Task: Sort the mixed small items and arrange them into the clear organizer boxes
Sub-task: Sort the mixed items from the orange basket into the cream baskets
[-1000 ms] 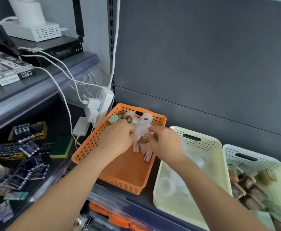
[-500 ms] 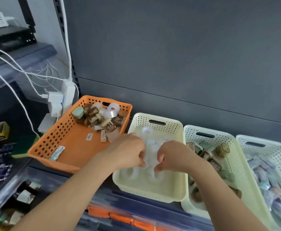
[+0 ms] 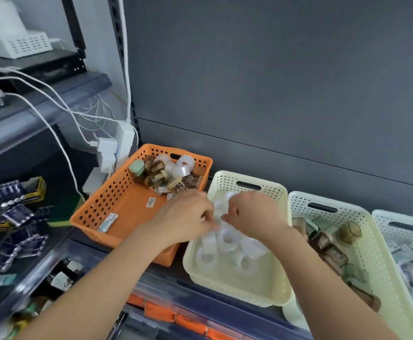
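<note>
An orange perforated basket (image 3: 117, 204) holds mixed small items piled at its far end: clear tape rolls (image 3: 184, 165), brown rolls and a mint-green piece (image 3: 136, 167). To its right a cream basket (image 3: 249, 288) holds several clear tape rolls (image 3: 228, 239). My left hand (image 3: 188, 218) and my right hand (image 3: 254, 215) hover over the cream basket's far half, fingertips close together. Blur hides whether they pinch a clear roll between them.
A second cream basket (image 3: 369, 241) with brown and green rolls sits further right, then a white basket (image 3: 406, 224) with packets. A white power strip (image 3: 124, 141) and cables hang left of the orange basket. Battery packs (image 3: 11, 212) fill the left shelf.
Both hands moved from the orange basket rightward to the cream basket, carrying clear tape rolls. More clear rolls now lie in the cream basket than half a second ago.
</note>
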Tool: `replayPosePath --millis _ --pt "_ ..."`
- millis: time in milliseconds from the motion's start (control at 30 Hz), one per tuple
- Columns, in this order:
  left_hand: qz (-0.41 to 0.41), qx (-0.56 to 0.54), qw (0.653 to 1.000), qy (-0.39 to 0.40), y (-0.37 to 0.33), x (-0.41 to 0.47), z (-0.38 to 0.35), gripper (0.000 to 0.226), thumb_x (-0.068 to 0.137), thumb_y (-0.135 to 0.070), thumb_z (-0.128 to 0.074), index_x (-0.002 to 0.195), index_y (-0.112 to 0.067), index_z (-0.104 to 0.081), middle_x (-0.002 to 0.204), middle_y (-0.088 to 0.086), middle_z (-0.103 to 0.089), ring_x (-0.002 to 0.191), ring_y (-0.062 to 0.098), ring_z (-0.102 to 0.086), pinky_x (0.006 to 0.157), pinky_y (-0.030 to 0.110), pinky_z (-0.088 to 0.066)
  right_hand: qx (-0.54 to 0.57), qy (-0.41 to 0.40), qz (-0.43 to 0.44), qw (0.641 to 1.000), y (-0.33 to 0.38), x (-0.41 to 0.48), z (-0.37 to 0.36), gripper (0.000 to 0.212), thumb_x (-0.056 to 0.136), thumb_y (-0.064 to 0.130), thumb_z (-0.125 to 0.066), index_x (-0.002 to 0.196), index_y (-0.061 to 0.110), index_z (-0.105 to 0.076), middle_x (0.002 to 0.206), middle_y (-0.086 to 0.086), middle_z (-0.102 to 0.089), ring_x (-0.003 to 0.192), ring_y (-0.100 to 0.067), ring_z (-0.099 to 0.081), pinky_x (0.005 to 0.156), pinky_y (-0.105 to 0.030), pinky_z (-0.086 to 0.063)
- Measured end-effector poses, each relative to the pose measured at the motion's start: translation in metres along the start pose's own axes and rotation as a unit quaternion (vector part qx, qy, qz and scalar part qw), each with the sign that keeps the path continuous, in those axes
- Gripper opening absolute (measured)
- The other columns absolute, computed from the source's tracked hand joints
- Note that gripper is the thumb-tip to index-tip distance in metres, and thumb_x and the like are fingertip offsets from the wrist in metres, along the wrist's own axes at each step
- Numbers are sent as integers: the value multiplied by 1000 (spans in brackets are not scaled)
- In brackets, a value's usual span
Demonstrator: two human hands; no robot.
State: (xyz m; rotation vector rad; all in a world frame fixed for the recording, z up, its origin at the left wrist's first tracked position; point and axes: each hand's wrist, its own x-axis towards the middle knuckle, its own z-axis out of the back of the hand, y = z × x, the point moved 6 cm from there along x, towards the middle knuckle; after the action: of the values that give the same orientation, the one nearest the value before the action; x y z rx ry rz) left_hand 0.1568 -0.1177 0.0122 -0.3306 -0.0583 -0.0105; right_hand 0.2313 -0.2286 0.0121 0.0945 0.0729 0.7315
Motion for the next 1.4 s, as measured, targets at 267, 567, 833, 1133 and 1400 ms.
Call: replayPosePath --millis 267,567,833,1133,1400 --pt "131 65 986 -80 88 5 38 20 93 -29 -54 100 -18 -69 103 0 -57 96 20 -54 78 39 -50 88 -85 104 987 68 54 1 22 86 39 -60 99 22 -65 96 1 -58 95 -19 -54 73 -34 -50" --pt "182 91 979 -12 150 28 9 52 82 4 -56 132 -11 -49 120 10 -49 111 28 -48 84 41 -50 -50 -45 80 995 103 102 -33 52 87 36 -61 133 21 -40 117 -8 -55 106 -27 -53 71 -33 -39" --pt "160 37 986 -40 166 44 3 46 86 1 -50 131 -10 -48 129 13 -49 122 32 -47 89 42 -49 43 -25 3 999 96 117 -46 43 77 29 -68 112 16 -47 109 -6 -53 100 -26 -55 66 -31 -39" --pt "106 -128 976 -142 137 48 39 33 92 -20 -53 123 -20 -63 118 -5 -60 109 14 -52 89 28 -42 213 -207 4 955 67 81 -10 44 84 29 -65 125 20 -53 110 1 -60 100 -20 -57 76 -29 -45" --pt "28 -208 964 -164 19 66 27 32 92 -18 -56 124 -18 -61 118 1 -61 111 15 -53 93 21 -37 295 -338 -117 886 -27 -1 20 43 84 35 -67 118 20 -45 111 6 -62 92 -14 -60 76 -31 -46"
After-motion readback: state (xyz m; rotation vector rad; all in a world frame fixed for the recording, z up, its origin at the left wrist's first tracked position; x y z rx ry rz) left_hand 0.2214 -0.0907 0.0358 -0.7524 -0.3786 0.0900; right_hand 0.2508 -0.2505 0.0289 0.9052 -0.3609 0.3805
